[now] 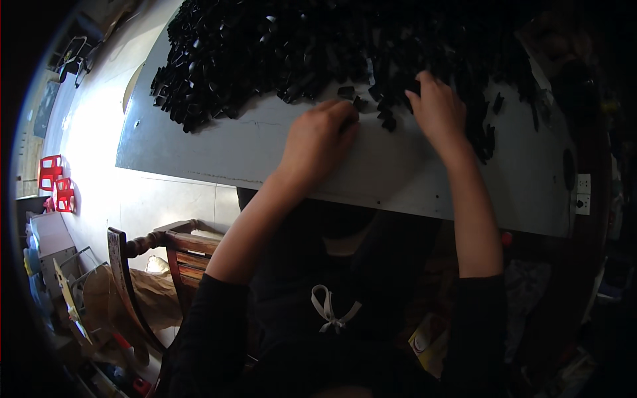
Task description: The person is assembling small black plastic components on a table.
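A big heap of small, shiny black pieces (219, 60), perhaps plastic parts, covers the far side of a grey tabletop (219, 149). My left hand (320, 136) is closed at the near edge of the heap, fingers curled inward; what they hold, if anything, is hidden. Just beyond it lie a few loose black pieces (346, 91). To the right, my right hand (439, 109) reaches into the heap, thumb and forefinger closed around a dark piece (413, 87) whose exact shape is lost in shadow. Between the hands, several black pieces (387, 121) lie scattered on the tabletop.
A wooden chair (189, 249) stands left of me, below the table's near edge. Farther left are red stools (51, 172) on a bright floor and a brown paper bag (149, 295). A white wall socket (583, 194) is at the right. The right side is very dark.
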A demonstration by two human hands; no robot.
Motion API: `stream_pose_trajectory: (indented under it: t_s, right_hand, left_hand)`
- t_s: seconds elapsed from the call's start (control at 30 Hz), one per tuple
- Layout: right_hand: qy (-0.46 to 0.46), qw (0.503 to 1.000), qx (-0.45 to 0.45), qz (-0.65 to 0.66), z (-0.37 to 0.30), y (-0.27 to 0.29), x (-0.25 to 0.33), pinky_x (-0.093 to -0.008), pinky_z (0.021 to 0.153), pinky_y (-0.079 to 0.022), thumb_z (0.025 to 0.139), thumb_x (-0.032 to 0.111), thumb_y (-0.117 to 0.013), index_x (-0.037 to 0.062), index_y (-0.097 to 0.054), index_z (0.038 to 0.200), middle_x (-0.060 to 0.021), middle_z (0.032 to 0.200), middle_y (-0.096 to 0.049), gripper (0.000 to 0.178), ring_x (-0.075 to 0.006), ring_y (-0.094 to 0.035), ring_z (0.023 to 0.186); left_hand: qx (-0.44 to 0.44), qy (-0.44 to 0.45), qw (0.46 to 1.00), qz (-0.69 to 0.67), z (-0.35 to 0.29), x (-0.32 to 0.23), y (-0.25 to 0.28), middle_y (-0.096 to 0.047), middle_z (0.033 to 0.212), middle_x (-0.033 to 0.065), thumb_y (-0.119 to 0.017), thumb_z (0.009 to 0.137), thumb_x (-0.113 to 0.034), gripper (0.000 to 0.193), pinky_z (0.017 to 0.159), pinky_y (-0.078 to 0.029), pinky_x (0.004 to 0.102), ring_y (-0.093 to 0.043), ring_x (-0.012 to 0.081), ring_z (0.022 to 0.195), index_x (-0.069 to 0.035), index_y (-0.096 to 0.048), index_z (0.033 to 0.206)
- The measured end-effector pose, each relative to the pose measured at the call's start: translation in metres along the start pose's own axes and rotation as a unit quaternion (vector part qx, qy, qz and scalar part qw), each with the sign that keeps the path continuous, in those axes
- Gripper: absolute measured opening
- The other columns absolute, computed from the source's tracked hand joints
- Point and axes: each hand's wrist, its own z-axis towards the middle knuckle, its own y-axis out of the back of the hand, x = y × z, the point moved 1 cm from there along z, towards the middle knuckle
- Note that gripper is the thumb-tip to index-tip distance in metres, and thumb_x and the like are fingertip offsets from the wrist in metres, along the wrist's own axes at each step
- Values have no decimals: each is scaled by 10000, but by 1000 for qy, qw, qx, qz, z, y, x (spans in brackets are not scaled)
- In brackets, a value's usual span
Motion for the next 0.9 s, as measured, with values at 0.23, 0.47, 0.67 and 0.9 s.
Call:
stream_pose_trajectory:
  t_s: [0.23, 0.47, 0.67, 0.9]
  right_hand:
    - [43, 998, -23, -35, -44, 0, -18, -371, 719, -537, 904, 126, -580, -12, -569, 1046, -131, 968, -645, 198, -275, -656, 870]
    - [41, 959, 30, 278, -93, 17, -20, -298, 724, -531, 907, 49, -564, -6, -548, 1094, -107, 973, -625, 196, -183, -655, 822]
    - [25, 879, 56, 473, -126, 8, -1, -260, 749, -518, 924, 47, -546, 24, -526, 1229, -50, 876, -597, 307, -123, -619, 817]
    - [6, 847, 87, 524, -143, -6, 0, -222, 686, -454, 880, 24, -564, 13, -588, 1144, -9, 829, -576, 266, -71, -545, 738]
  left_hand:
    - [-14, 69, 976, -205, -21, 15, 19, -633, 765, 8, -656, 819, -3, 91, 649, -481, 209, -611, 66, 718, -22, -594, 882]
    - [11, 84, 961, -265, -41, 8, 22, -630, 829, 15, -684, 808, 24, 133, 712, -512, 233, -621, 69, 797, -14, -569, 863]
    - [-20, -13, 993, -120, -56, -7, 22, -631, 883, 99, -669, 765, 23, 158, 697, -524, 302, -664, 216, 802, -15, -591, 897]
    - [80, -77, 994, -10, -65, -17, 19, -609, 900, 105, -635, 751, -41, 148, 722, -513, 381, -608, 294, 853, -41, -621, 898]
